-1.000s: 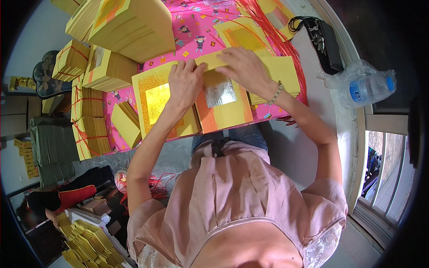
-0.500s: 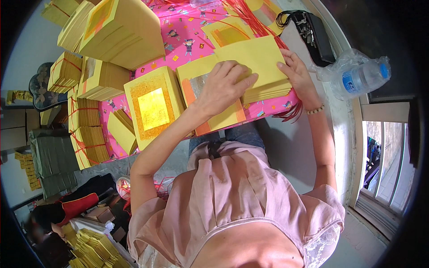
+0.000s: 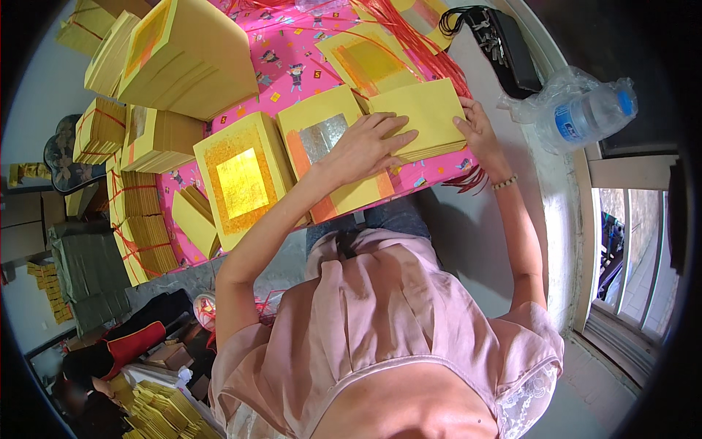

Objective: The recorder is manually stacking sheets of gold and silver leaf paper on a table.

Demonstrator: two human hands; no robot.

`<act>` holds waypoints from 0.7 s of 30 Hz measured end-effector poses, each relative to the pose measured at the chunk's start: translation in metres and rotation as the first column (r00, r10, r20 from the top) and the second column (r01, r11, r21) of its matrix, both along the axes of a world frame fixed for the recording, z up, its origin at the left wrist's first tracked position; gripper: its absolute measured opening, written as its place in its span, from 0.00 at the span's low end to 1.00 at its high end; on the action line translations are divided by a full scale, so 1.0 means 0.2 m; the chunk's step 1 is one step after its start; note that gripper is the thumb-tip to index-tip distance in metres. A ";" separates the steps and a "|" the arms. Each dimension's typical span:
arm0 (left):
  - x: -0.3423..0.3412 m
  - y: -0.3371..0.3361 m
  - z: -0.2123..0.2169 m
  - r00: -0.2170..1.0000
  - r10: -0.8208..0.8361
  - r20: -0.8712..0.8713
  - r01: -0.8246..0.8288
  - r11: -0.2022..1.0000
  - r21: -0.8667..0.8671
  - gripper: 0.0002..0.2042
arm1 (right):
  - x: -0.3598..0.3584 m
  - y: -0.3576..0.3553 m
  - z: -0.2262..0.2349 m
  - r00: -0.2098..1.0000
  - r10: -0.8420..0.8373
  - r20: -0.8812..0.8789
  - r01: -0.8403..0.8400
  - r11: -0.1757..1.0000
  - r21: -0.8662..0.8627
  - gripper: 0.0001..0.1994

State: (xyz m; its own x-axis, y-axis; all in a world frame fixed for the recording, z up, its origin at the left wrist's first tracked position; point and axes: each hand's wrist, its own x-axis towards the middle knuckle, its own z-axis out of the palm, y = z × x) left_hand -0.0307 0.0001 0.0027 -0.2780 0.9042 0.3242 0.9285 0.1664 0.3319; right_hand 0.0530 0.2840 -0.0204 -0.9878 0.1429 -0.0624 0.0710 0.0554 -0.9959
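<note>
A low stack of plain yellow paper (image 3: 430,110) lies on a pink patterned tabletop (image 3: 281,77). My left hand (image 3: 365,148) is flat with fingers apart, its fingertips on the left part of this stack and its palm over the neighbouring yellow paper stack with a silver patch (image 3: 323,132). At the plain stack's right edge, my right hand (image 3: 482,133) grips the sheets between thumb and fingers; part of the grip is hidden. Left of these stands a thick yellow stack with a gold square (image 3: 243,183). Behind the plain stack lies yellow paper with a gold patch (image 3: 369,60).
Red strings (image 3: 420,44) trail over the far table edge. Tall yellow paper stacks (image 3: 186,62) and tied bundles (image 3: 146,241) fill the left side. A black bag with keys (image 3: 508,55) and a plastic bottle (image 3: 596,117) are right. Another person (image 3: 95,366) is lower left.
The top of the plain stack has come down and sits more squarely. My right hand has moved slightly down along its edge; my left hand's fingers have spread flatter. The whole view has shifted a little.
</note>
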 end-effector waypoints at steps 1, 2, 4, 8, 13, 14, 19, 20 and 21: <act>0.00 0.00 -0.01 1.000 -0.005 0.023 0.005 1.000 -0.009 0.28 | 0.00 0.00 -0.01 1.000 0.000 0.002 0.000 1.000 -0.001 0.21; 0.01 -0.01 -0.02 1.000 -0.005 0.025 0.006 1.000 -0.010 0.28 | 0.01 0.00 -0.03 1.000 -0.008 0.002 0.008 1.000 0.013 0.21; 0.01 -0.01 -0.02 0.999 -0.013 0.050 0.015 0.999 -0.034 0.28 | 0.01 0.00 -0.06 1.000 -0.020 0.002 0.020 0.999 0.026 0.21; 0.02 0.00 -0.03 0.998 -0.024 0.053 0.026 0.999 -0.023 0.28 | 0.01 0.00 -0.07 1.000 0.001 -0.002 -0.001 1.000 0.023 0.20; 0.02 0.01 -0.02 0.999 -0.019 0.048 0.021 0.999 -0.033 0.27 | 0.01 0.00 -0.03 1.000 -0.003 0.001 0.003 1.000 0.001 0.20; 0.03 0.01 -0.02 0.999 -0.019 0.049 0.021 0.999 -0.034 0.27 | 0.01 -0.01 -0.01 1.000 0.004 0.019 -0.004 1.000 -0.012 0.20; 0.06 0.01 -0.03 0.999 0.006 0.032 -0.004 0.998 -0.060 0.27 | 0.02 0.01 -0.05 0.999 0.025 0.032 -0.024 0.999 -0.025 0.19; 0.06 0.02 -0.04 0.999 0.002 0.033 0.000 0.998 -0.060 0.27 | 0.02 0.01 -0.08 1.000 0.008 0.010 -0.009 0.999 0.041 0.20; 0.06 0.01 -0.05 1.000 0.010 0.024 -0.008 0.998 -0.067 0.27 | 0.02 -0.01 -0.06 1.000 -0.002 -0.013 0.003 0.994 0.106 0.20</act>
